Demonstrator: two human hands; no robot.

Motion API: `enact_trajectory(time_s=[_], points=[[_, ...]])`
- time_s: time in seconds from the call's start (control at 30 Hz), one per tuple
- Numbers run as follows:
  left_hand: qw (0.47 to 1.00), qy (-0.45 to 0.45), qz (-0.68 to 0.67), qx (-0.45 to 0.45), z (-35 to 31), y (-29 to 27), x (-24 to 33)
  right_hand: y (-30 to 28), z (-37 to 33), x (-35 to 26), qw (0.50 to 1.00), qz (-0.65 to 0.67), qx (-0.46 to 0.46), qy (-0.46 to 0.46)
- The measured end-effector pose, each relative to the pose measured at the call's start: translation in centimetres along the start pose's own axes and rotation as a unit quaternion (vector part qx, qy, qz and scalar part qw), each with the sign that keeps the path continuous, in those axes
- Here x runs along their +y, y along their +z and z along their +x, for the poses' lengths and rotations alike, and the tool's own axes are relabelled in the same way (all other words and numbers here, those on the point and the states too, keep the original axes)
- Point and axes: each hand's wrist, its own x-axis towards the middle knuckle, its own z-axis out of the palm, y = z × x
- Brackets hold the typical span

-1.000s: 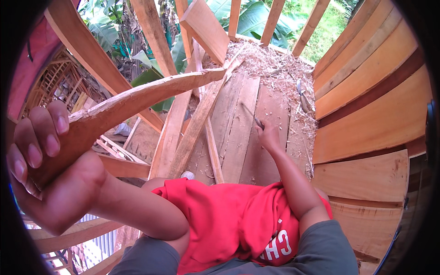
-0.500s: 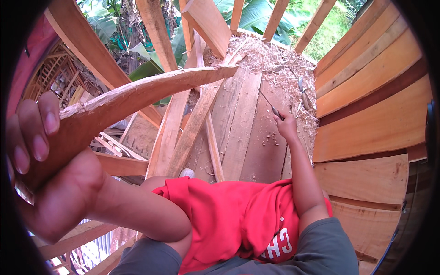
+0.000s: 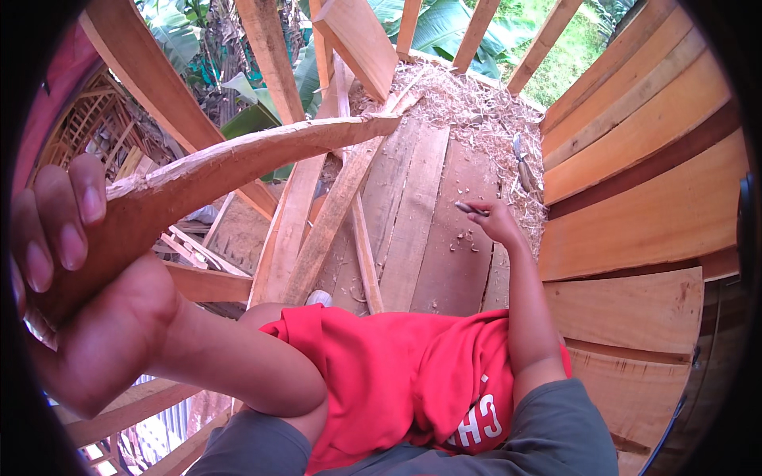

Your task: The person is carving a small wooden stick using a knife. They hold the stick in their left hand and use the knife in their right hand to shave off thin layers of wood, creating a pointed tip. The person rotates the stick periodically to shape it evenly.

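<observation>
The curved piece (image 3: 214,169) was wood — matt and fairly smooth along its side, rough on its top edge. The floorboards (image 3: 417,214) looked dull, bare wood; the red garment (image 3: 369,361) was soft, matt cloth.

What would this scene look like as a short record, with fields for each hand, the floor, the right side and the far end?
Left hand: gripping a curved piece of wood, rough and pale along its upper edge
Right hand: holding a slim hand tool, mostly hidden or too blurred to identify
Floor: wooden planks; wood shavings thickest toward the far end; second hand tool lying among them
Right side: plank wall
Far end: upright timbers, green foliage beyond
</observation>
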Motion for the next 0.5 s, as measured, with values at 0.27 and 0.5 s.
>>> enact_trajectory(time_s=[0.27,0.5], points=[[0.997,0.001,-0.005,-0.073,0.6,-1.5,-0.6,0.9,0.4,1.6,0.991,-0.018,0.106,0.078],[0.993,0.004,-0.015,-0.116,1.0,-3.3,-0.9,-2.2,-0.6,1.0,0.955,-0.043,-0.294,-0.013]])
